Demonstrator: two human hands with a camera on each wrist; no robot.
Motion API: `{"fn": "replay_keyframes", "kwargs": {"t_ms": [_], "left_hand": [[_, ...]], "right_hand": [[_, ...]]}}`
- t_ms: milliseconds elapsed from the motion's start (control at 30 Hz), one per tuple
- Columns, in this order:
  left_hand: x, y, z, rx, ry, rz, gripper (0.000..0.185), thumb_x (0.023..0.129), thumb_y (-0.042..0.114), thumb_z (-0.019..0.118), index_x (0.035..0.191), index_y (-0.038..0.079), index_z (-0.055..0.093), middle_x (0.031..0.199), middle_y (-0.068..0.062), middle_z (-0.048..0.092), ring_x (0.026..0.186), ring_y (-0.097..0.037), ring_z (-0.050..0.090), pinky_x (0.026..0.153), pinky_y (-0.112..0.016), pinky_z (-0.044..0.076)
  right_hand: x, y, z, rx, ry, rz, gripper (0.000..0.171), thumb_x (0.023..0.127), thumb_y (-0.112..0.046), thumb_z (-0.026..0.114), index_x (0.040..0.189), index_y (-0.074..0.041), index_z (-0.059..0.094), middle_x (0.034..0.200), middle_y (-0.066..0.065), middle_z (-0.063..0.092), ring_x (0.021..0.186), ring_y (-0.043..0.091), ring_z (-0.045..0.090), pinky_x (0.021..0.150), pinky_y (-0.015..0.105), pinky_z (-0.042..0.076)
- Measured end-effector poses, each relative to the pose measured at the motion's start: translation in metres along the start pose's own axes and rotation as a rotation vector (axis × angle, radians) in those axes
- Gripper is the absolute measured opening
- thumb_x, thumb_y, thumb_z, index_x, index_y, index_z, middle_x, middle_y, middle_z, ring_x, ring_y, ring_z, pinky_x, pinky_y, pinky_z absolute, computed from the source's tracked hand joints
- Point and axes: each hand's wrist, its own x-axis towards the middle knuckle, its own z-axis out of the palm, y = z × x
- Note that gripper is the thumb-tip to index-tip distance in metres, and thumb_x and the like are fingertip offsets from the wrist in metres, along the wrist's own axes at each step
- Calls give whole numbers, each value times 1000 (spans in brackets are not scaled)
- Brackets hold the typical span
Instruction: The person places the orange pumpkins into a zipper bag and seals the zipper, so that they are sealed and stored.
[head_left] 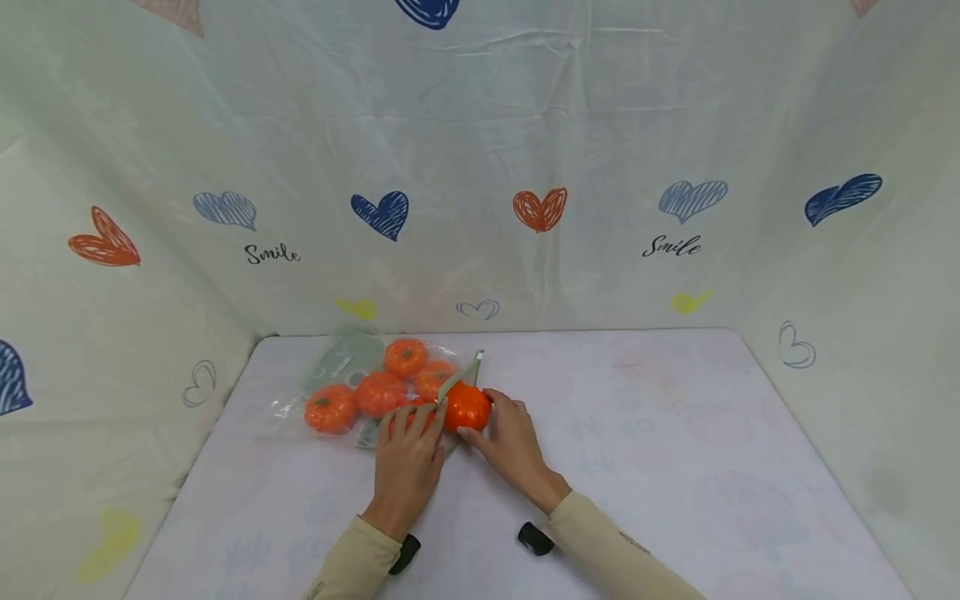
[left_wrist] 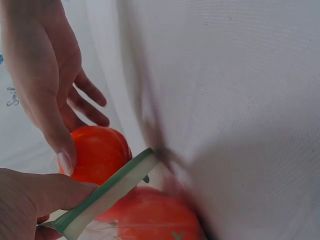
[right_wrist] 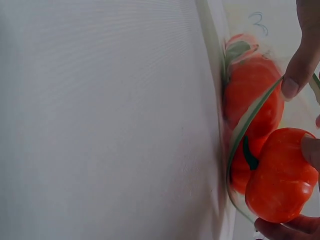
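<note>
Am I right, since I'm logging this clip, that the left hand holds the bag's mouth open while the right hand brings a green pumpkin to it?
Not quite: the pumpkin is orange, not green, as the head view shows. The rest stands: the left hand holds the bag open at its mouth and the right hand brings the pumpkin to it.

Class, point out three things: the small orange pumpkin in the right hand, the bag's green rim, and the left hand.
orange pumpkin [head_left: 467, 407], head view, its rounded side.
bag's green rim [left_wrist: 116, 187], left wrist view, mid-strip.
left hand [head_left: 407, 462], head view, its back.

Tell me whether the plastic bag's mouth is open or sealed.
Open. The left hand lifts the green edge strip of the bag away from the table, and the right hand holds a pumpkin at the gap.
</note>
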Motion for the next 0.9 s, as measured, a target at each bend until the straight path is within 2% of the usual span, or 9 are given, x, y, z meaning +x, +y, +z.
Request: {"fn": "replay_keyframes", "kwargs": {"t_ms": [633, 900], "left_hand": [[-1, 0, -1, 14, 3, 20, 70, 67, 11, 99, 132, 7, 74, 118, -9, 70, 110, -33, 58, 100, -52, 47], [-2, 0, 1, 2, 12, 21, 69, 67, 9, 99, 131, 8, 74, 118, -9, 70, 110, -33, 58, 101, -53, 47]], "right_hand": [[16, -5, 12, -51, 19, 1, 71, 93, -31, 83, 145, 5, 52, 138, 20, 65, 118, 37, 58, 101, 49, 52], [26, -8, 18, -38, 26, 20, 73, 92, -28, 84, 146, 8, 51, 141, 23, 63, 122, 42, 57, 105, 52, 50]]}}
